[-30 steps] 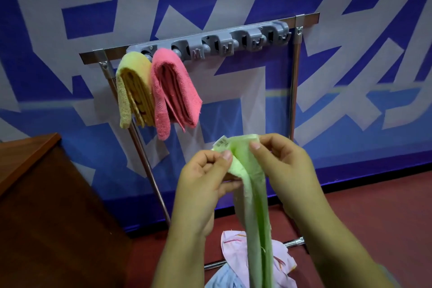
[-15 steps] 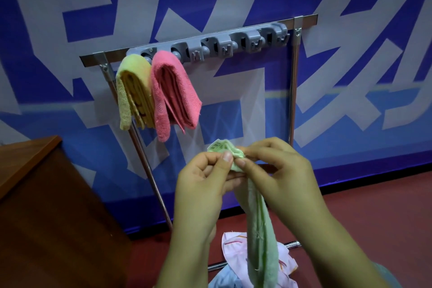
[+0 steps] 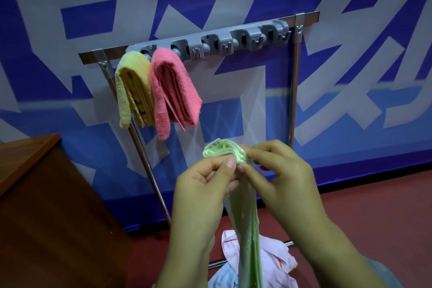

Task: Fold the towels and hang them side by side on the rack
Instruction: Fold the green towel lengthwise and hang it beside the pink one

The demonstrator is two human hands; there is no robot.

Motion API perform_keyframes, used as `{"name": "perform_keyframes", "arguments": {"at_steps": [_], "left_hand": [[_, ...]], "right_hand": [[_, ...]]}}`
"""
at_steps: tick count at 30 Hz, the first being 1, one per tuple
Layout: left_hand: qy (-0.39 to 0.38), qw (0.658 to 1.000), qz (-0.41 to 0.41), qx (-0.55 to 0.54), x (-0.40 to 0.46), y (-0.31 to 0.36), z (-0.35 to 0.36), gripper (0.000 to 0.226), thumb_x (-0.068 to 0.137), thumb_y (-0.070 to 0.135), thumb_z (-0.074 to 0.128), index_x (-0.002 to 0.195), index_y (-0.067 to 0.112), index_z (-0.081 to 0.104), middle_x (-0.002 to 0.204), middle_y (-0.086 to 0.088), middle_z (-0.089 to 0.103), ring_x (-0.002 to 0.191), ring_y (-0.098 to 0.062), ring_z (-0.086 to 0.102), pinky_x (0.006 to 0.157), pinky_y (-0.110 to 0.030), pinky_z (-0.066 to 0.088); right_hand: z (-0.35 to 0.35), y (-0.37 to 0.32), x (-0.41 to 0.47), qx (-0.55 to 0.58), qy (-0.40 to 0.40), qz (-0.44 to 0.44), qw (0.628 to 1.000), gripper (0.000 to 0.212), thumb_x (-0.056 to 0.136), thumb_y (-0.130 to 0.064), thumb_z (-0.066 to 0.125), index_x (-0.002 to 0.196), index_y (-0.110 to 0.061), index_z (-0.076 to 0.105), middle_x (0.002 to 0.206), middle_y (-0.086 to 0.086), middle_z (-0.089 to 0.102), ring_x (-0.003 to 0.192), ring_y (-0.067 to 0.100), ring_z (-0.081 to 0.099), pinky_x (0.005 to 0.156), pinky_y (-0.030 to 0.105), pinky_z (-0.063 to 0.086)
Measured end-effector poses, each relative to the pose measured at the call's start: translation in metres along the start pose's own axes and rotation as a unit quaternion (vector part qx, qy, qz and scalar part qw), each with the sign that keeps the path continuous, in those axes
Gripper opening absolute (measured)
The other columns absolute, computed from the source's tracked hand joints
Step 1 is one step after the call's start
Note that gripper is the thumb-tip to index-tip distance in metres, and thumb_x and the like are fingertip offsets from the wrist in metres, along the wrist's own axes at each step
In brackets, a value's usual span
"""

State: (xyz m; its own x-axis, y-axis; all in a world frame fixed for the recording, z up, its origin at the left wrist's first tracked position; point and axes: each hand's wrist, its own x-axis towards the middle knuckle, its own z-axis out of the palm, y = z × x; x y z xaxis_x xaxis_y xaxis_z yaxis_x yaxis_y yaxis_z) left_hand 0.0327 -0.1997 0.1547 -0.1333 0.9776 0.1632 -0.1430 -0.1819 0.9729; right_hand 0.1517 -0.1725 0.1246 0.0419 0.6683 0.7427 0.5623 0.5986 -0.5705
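A light green towel (image 3: pixel 245 222) hangs in a long narrow fold in front of me. My left hand (image 3: pixel 203 184) and my right hand (image 3: pixel 278 177) both pinch its bunched top end, fingertips nearly touching; a white label shows there. On the metal rack (image 3: pixel 293 91), a grey hook strip (image 3: pixel 233 41) runs along the top bar. A folded yellow towel (image 3: pixel 131 91) and a folded pink towel (image 3: pixel 173 91) hang side by side at its left end.
More cloths, a pale pink one (image 3: pixel 273 262) and a light blue one (image 3: pixel 222 280), lie on the red floor (image 3: pixel 374 206) by the rack's bottom bar. A brown wooden cabinet (image 3: pixel 46 206) stands at the left. A blue-and-white wall is behind the rack.
My hands have drawn together and gathered the green towel's top end into a tighter bunch. The view has shifted slightly; the towels on the rack have not moved.
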Motion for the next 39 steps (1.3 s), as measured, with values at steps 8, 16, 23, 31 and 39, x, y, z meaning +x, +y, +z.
{"name": "perform_keyframes", "arguments": {"at_steps": [8,16,23,31,39], "left_hand": [[0.029,0.961,0.169,0.219,0.002,0.002,-0.026,0.014,0.08,0.039,0.061,0.079,0.029,0.072,0.077,0.011,0.071,0.075,-0.004,0.066,0.071,-0.029,0.055],[-0.122,0.871,0.272,0.391,0.023,0.019,-0.048,0.024,0.074,0.052,0.061,0.094,0.041,0.064,0.127,0.026,0.043,0.132,-0.006,0.035,0.104,-0.021,0.028],[-0.203,0.846,0.279,0.407,0.025,0.026,-0.042,0.017,0.077,0.026,0.054,0.09,0.034,0.059,0.114,0.017,0.046,0.116,-0.007,0.049,0.093,-0.012,0.037],[-0.24,0.829,0.276,0.423,0.029,0.031,-0.042,0.012,0.076,0.025,0.058,0.085,0.033,0.055,0.099,0.013,0.052,0.096,-0.01,0.056,0.074,-0.009,0.043],[-0.247,0.819,0.249,0.455,0.031,0.029,-0.045,0.018,0.075,0.036,0.055,0.093,0.035,0.06,0.102,0.018,0.054,0.098,-0.003,0.057,0.075,-0.012,0.046]], "right_hand": [[-0.014,0.003,0.007,0.202,-0.092,0.141,0.965,0.014,0.087,-0.017,0.064,0.081,-0.028,0.069,0.088,-0.012,0.067,0.084,0.003,0.062,0.074,0.012,0.046],[-0.022,0.005,0.011,0.274,-0.183,0.126,0.936,0.017,0.085,-0.027,0.059,0.091,-0.017,0.071,0.091,-0.007,0.066,0.091,0.011,0.063,0.08,0.017,0.047],[-0.024,0.01,0.011,0.283,-0.2,0.129,0.929,0.026,0.081,-0.037,0.057,0.092,-0.018,0.071,0.095,0.001,0.066,0.093,0.017,0.064,0.083,0.027,0.051],[-0.023,0.013,0.011,0.284,-0.207,0.136,0.926,0.027,0.08,-0.038,0.057,0.091,-0.017,0.071,0.094,0.003,0.066,0.092,0.02,0.064,0.086,0.038,0.051],[-0.021,0.013,0.01,0.281,-0.212,0.153,0.923,0.016,0.083,-0.025,0.058,0.089,-0.019,0.071,0.093,-0.001,0.067,0.091,0.017,0.064,0.084,0.032,0.052]]}}
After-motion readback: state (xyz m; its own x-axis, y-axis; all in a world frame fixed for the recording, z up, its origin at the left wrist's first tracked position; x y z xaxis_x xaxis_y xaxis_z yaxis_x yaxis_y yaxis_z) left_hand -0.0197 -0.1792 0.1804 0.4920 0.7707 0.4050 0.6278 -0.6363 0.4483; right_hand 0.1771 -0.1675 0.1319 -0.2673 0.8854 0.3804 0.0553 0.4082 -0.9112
